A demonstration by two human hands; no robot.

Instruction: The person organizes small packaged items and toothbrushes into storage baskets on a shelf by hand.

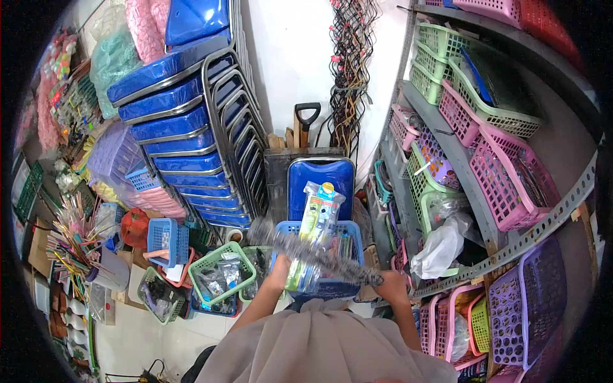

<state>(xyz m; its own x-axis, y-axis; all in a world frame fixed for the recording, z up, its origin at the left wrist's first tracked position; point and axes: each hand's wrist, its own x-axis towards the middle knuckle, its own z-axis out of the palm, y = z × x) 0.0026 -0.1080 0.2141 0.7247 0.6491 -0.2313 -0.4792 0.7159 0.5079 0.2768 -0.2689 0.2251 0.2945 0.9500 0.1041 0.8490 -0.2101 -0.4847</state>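
Observation:
My right hand [393, 288] is closed round the end of a grey fuzzy duster [316, 254], blurred by motion. The duster slants up to the left, across the front of a clear plastic pack [320, 214] with yellow, green and blue contents. At the pack's lower left edge is my left hand [279, 271], closed on it, its fingers partly hidden. Behind and below the pack sits a blue basket [357, 239] holding more packaged goods. A blue padded chair [303, 175] stands behind the basket.
Stacked blue chairs [172, 118] rise at the left. Below them on the floor are a green basket [214, 258] and a smaller blue basket [169, 239]. Metal shelving [447, 143] with pink and green baskets lines the right. A shovel handle [306, 118] stands by the back wall.

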